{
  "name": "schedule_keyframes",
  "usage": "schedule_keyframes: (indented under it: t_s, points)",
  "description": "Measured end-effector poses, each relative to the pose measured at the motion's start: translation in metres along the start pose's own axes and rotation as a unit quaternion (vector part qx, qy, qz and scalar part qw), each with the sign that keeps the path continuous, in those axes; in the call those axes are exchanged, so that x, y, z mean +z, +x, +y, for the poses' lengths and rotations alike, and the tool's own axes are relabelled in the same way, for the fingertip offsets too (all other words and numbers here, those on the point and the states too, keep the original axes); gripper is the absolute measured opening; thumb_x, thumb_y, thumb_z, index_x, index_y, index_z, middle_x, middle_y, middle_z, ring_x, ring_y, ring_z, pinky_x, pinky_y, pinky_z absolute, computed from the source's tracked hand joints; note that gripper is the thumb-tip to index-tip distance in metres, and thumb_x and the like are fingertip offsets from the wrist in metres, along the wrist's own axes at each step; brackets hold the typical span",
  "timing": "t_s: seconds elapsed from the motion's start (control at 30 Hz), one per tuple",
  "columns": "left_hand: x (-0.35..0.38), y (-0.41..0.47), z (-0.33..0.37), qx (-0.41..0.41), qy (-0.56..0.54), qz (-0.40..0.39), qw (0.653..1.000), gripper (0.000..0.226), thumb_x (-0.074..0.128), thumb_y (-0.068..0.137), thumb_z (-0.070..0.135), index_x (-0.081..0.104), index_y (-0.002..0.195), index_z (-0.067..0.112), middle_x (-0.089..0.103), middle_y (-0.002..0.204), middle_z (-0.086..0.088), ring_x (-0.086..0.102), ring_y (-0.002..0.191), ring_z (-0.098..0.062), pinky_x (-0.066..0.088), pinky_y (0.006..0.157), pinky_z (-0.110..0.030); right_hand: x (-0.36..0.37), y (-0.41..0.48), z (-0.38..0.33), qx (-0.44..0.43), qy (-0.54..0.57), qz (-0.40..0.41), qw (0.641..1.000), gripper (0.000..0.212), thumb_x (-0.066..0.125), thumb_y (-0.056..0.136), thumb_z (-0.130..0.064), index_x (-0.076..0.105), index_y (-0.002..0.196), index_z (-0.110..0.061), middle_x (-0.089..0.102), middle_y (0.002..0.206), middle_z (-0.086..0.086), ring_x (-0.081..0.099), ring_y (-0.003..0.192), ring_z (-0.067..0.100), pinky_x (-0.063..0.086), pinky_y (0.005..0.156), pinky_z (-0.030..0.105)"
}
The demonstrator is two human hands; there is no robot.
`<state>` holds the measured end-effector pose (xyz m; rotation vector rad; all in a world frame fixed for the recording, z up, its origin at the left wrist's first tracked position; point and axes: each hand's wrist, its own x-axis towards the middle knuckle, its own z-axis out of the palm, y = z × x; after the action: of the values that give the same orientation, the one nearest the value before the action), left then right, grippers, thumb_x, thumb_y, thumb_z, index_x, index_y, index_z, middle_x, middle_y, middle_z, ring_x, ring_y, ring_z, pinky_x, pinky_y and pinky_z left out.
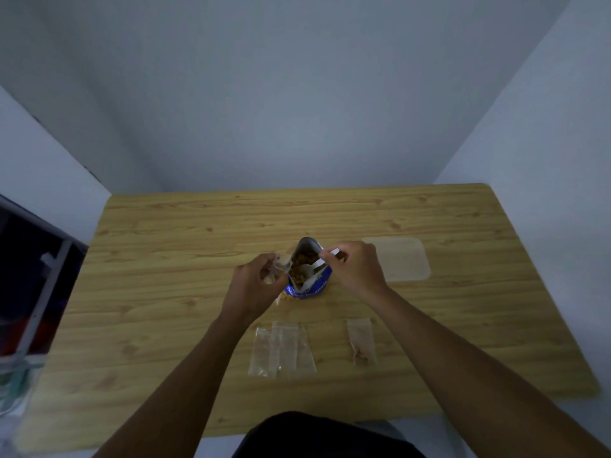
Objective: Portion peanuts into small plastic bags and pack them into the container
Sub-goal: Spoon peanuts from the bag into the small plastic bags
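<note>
A blue peanut pouch (309, 289) stands open in the middle of the wooden table (165, 259), with brown peanuts (301, 267) showing inside. My right hand (355, 267) pinches a white spoon (315, 267) whose bowl dips into the pouch. My left hand (256, 285) grips a small clear plastic bag (281, 267) right beside the pouch's left edge; some peanuts show at its bottom. A clear shallow container (401, 259) lies flat to the right of my right hand.
Near the front edge lie a small pile of empty clear bags (281, 350) and, to the right, one bag with a few peanuts (360, 342). A dark shelf frame (36, 285) stands off the table's left side. Walls close in behind and right.
</note>
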<state>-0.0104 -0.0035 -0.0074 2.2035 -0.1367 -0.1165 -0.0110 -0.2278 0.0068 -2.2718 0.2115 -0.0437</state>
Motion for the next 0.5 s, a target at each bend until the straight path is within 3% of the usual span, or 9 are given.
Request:
schedule_keyframes:
  t_s: [0.17,0.3,0.5]
  points:
    - [-0.001,-0.002,0.002,0.018,-0.012,-0.006,1.000,0.038,0.076,0.082,0.028,0.068,0.118,0.019,0.070,0.090,0.019,0.066,0.085,0.008,0.053,0.076,-0.012,0.012,-0.003,-0.002,0.056,0.044,0.003,0.997,0.012,0.076,0.088,-0.029,0.082,0.084,-0.020,0.067,0.058,-0.010,0.061,0.053,-0.003,0.042,0.049,0.017]
    - [-0.003,-0.002,0.000,0.023,-0.016,-0.011,1.000,0.037,0.075,0.083,0.029,0.069,0.117,0.019,0.073,0.094,0.013,0.068,0.087,0.004,0.058,0.081,-0.023,0.012,0.000,0.000,0.087,0.063,0.034,0.994,0.017,0.077,0.087,-0.031,0.080,0.078,-0.018,0.071,0.060,-0.005,0.067,0.057,0.005,0.050,0.054,0.028]
    - [-0.004,-0.001,0.003,0.030,0.003,-0.008,1.000,0.035,0.076,0.082,0.026,0.069,0.116,0.019,0.072,0.088,0.012,0.065,0.080,0.004,0.056,0.072,-0.025,0.019,-0.002,0.000,0.121,0.092,0.025,0.988,0.011,0.077,0.087,-0.031,0.082,0.085,-0.021,0.074,0.068,-0.008,0.068,0.061,-0.001,0.051,0.057,0.018]
